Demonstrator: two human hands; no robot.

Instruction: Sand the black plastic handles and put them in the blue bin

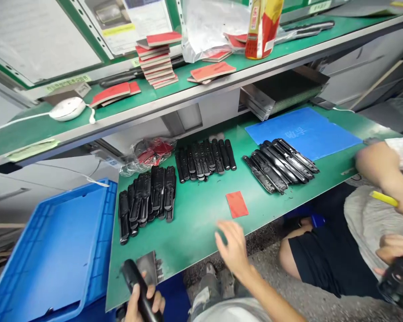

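Observation:
My left hand [144,304] is closed round a black oblong plastic handle [136,281] at the near edge of the green bench [201,214], just over a small grey metal plate [149,267]. My right hand [233,248] hovers open with fingers spread over the bench's front edge, a little below a small red card [237,204]. Three groups of black handle parts lie on the mat: a left pile [147,199], a middle row [204,158] and a right row [280,164].
A blue crate [53,255] stands at the left. A bag of red parts [149,154] and a blue sheet [305,132] lie on the bench. The shelf above holds stacked red pads [157,58], a white puck [67,108] and a bottle [262,27]. Another person [383,210] sits at the right.

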